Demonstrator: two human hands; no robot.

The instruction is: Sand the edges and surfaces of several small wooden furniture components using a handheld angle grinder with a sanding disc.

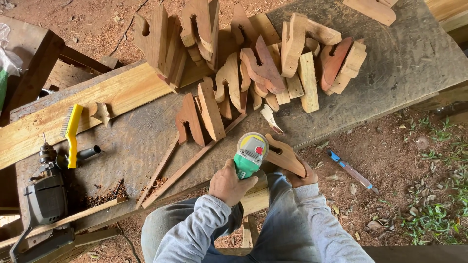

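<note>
At the bench edge, left hand point(230, 183) fingers grip a green grinder point(249, 157); right hand point(301, 178), half hidden, clasps a wooden cutout point(285, 155).

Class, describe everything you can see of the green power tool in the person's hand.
The green grinder is a small handheld tool with a green body, a grey head bearing a red button and a round disc guard with a yellow patch. The left hand grips its body. Its head sits against a cut wooden piece held by the right hand at the workbench edge.
</note>
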